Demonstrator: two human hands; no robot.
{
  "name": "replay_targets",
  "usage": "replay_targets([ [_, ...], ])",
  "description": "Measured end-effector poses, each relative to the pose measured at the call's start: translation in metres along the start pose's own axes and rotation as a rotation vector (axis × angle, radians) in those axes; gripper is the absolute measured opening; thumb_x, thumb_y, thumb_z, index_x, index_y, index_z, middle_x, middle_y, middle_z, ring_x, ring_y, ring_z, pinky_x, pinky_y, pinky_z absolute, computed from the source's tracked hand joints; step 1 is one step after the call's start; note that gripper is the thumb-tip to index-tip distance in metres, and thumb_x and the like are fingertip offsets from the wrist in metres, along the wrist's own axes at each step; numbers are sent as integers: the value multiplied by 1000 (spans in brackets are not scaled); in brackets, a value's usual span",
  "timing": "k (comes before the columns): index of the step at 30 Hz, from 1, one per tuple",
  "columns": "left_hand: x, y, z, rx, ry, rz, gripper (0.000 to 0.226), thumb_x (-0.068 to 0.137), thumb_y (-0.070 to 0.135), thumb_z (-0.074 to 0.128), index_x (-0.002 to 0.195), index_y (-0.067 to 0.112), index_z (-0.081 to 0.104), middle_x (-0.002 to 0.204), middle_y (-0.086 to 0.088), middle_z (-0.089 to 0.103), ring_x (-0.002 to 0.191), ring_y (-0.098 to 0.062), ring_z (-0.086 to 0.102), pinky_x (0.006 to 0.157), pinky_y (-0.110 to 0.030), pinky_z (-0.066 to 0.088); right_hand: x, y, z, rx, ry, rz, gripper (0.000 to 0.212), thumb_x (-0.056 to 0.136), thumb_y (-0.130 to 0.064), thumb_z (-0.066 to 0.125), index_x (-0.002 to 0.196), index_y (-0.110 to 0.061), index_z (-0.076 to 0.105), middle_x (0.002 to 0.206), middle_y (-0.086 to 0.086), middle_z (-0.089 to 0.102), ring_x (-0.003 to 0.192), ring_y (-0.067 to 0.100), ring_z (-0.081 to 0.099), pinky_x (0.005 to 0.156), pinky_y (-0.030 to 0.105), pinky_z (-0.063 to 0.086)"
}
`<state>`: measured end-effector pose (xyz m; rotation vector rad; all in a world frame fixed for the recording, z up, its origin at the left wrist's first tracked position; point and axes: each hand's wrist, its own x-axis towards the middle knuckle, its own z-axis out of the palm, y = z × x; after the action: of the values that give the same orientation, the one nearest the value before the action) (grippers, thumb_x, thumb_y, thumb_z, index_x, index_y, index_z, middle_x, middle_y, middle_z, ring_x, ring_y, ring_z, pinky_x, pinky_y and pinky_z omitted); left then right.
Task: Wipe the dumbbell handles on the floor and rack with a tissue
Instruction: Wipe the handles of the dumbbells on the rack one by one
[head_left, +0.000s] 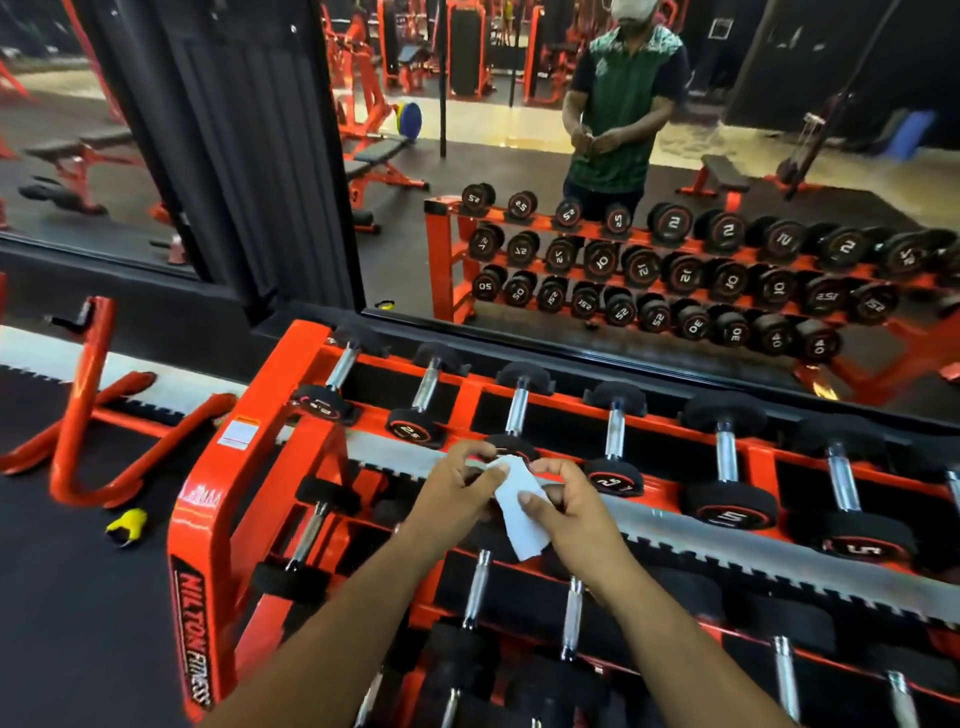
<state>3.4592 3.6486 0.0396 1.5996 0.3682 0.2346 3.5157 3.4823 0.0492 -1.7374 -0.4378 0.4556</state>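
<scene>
A white folded tissue (517, 512) hangs between both hands above the orange dumbbell rack (249, 441). My left hand (457, 493) pinches its upper left edge, and my right hand (569, 506) pinches its right side with the thumb on top. Neither hand touches a dumbbell. On the top tier lie several black dumbbells with chrome handles, such as one handle (615, 434) just right of my hands and another (426, 387) to the left. More chrome handles (475, 590) show on the lower tiers under my forearms.
A wall mirror (649, 156) behind the rack reflects the rack, a standing person and gym benches. An orange curved frame (83, 410) stands on the black floor at left, with a small yellow object (127, 526) near the rack's corner.
</scene>
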Motion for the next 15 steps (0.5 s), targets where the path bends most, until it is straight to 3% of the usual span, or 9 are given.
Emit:
replay_targets([
  [2, -11, -6, -6, 87, 41, 116, 38, 89, 33, 73, 115, 45, 49, 108, 8, 67, 93, -5, 67, 83, -33, 59, -5, -2, 12, 34, 86, -5, 20, 96, -13, 66, 112, -17, 55, 87, 4, 71, 75, 10, 70, 53, 18, 49],
  [4, -21, -15, -12, 194, 29, 233, 44, 85, 40, 74, 119, 45, 48, 117, 19, 58, 105, 0, 61, 89, -20, 50, -10, -6, 25, 44, 121, -35, 19, 96, -13, 67, 108, -11, 52, 82, 3, 70, 67, 5, 68, 50, 17, 47],
  [7, -28, -24, -19, 302, 1, 299, 38, 82, 50, 71, 119, 44, 61, 132, 18, 49, 122, 5, 50, 100, -22, 46, -14, -4, 38, 33, 174, -88, 15, 96, -15, 67, 104, -15, 54, 80, 5, 72, 68, 10, 69, 53, 21, 49],
  [10, -27, -26, -20, 403, -46, 306, 32, 85, 49, 72, 115, 56, 63, 141, 21, 45, 131, 13, 37, 106, -15, 37, -12, -1, 40, 60, 209, -115, 15, 96, -18, 67, 103, -24, 55, 86, 9, 73, 76, 24, 71, 61, 34, 56],
  [12, -23, -25, -17, 449, -8, 312, 26, 86, 52, 69, 112, 48, 69, 128, 23, 58, 124, 8, 48, 103, -19, 41, -10, 0, 34, 94, 187, -119, 19, 95, -15, 68, 107, -24, 57, 89, 8, 73, 81, 24, 71, 67, 38, 57],
  [15, -13, -20, -11, 421, 45, 275, 13, 92, 39, 69, 90, 28, 75, 90, 15, 72, 89, -2, 65, 84, -35, 53, -5, 5, 19, 95, 91, -114, 30, 94, -10, 69, 117, -24, 57, 97, 6, 73, 92, 25, 69, 80, 38, 57],
])
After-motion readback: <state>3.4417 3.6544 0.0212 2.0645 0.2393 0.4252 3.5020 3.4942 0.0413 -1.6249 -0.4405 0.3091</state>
